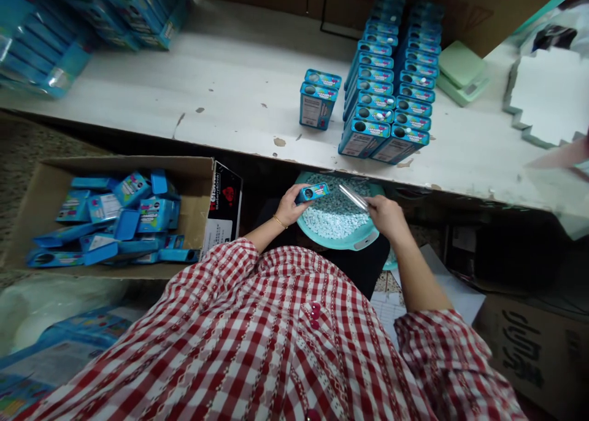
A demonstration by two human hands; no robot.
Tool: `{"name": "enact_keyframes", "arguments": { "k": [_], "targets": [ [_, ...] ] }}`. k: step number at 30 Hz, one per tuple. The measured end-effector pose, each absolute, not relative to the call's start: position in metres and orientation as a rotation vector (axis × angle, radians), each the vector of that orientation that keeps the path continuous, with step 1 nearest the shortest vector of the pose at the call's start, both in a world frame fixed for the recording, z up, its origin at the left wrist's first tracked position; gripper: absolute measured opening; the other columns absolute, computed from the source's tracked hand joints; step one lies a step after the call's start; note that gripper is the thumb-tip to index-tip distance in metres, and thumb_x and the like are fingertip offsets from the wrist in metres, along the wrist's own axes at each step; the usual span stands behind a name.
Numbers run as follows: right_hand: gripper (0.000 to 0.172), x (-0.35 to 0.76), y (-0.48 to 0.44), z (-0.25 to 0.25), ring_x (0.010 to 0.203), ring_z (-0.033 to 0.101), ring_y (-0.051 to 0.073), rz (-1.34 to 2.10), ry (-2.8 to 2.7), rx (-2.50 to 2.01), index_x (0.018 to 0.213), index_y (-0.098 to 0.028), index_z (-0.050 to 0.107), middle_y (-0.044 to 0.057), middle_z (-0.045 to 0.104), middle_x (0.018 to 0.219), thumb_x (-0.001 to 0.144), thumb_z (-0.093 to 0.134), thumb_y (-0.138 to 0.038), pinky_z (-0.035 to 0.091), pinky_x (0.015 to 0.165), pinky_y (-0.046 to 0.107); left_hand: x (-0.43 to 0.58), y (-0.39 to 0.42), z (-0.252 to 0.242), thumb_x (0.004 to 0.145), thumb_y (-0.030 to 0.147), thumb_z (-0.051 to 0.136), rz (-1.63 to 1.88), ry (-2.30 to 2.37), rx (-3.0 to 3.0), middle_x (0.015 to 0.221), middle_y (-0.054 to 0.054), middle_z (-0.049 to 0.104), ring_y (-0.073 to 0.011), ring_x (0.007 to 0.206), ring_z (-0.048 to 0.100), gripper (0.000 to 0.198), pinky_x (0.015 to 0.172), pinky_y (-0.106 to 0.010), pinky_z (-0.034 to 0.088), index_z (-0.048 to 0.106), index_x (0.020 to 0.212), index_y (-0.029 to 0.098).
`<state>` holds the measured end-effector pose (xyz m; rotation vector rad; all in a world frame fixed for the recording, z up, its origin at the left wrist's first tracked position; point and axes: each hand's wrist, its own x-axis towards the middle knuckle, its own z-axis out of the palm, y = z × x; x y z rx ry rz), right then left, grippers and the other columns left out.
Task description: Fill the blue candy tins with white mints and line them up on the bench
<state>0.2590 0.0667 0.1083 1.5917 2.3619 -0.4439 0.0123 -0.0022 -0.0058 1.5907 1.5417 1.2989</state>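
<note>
1. I sit in a cluttered workroom, facing the edge of a chipped white bench [221,102], with my red-and-white checked shirt [276,347] filling the bottom of my view.
2. My left hand [289,206] is closed around a small blue tin [313,193], which lies on its side above the basin. Perhaps I keep it there so that anything dropped lands in the basin. A gold bracelet [279,222] sits on that wrist.
3. My right hand [386,215] is in a narrow pinch on a clear tube [353,197]. The tube slants toward the tin, its end just beside the tin, though I cannot tell whether they touch.
4. A teal basin [354,244] sits in my lap under both hands, heaped with pale blue tablets [331,215], probably so they stay within easy reach.
5. To my left, a cardboard box [115,164] holds loose blue tins and lids, low and close to my side.
6. On the bench, upright tins stand in two long rows [391,83], with a separate pair [317,99] beside them, perhaps lined up for easy counting.
7. Farther right sits a green scale [461,71]; at the far left lie stacked blue packs [46,40].
</note>
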Motion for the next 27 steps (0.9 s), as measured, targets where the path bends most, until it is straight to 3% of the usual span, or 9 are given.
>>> {"name": "enact_keyframes", "arguments": {
  "k": [6, 11, 16, 22, 27],
  "targets": [
    [0.042, 0.219, 0.042, -0.003, 0.100, 0.060, 0.020, -0.579, 2.170, 1.525, 0.115, -0.015, 0.065, 0.016, 0.062, 0.116, 0.088, 0.036, -0.006, 0.044, 0.080, 0.025, 0.006, -0.007, -0.009, 0.079, 0.035, 0.064, 1.317, 1.589, 1.470, 0.110, -0.009, 0.063, -0.0199, 0.100, 0.061, 0.041, 0.092, -0.034, 0.047, 0.054, 0.113, 0.016],
    [0.041, 0.207, 0.035, -0.024, 0.104, 0.060, 0.019, -0.818, 2.232, 1.397, 0.111, -0.020, 0.069, 0.009, 0.067, 0.115, 0.082, 0.045, -0.004, 0.044, 0.086, 0.024, 0.007, -0.003, -0.010, 0.079, 0.040, 0.064, 1.318, 1.580, 1.437, 0.105, -0.007, 0.064, -0.0189, 0.096, 0.061, 0.043, 0.089, -0.033, 0.048, 0.053, 0.113, 0.017],
    [0.039, 0.240, 0.052, -0.003, 0.100, 0.062, 0.018, -1.063, 2.287, 1.383, 0.107, -0.016, 0.072, 0.007, 0.069, 0.112, 0.077, 0.051, -0.005, 0.045, 0.089, 0.024, 0.003, -0.003, -0.008, 0.078, 0.040, 0.066, 1.317, 1.590, 1.408, 0.101, -0.006, 0.064, -0.0179, 0.092, 0.061, 0.044, 0.087, -0.031, 0.048, 0.053, 0.113, 0.017],
    [0.035, 0.268, 0.063, 0.067, 0.084, 0.063, 0.018, -1.340, 2.417, 1.410, 0.103, -0.018, 0.074, 0.005, 0.072, 0.092, 0.076, 0.052, -0.015, 0.048, 0.079, 0.027, 0.005, 0.000, -0.003, 0.078, 0.035, 0.064, 1.282, 1.585, 1.491, 0.109, -0.008, 0.063, -0.0198, 0.099, 0.061, 0.040, 0.091, -0.033, 0.047, 0.055, 0.113, 0.017],
    [0.036, 0.247, 0.068, 0.126, 0.087, 0.063, 0.017, -1.054, 2.501, 1.333, 0.104, -0.022, 0.074, 0.003, 0.072, 0.091, 0.079, 0.050, -0.016, 0.045, 0.077, 0.025, 0.017, 0.002, -0.003, 0.078, 0.028, 0.060, 1.199, 1.572, 1.654, 0.113, -0.008, 0.063, -0.0217, 0.105, 0.059, 0.036, 0.095, -0.036, 0.046, 0.058, 0.113, 0.018]
  ]
}}
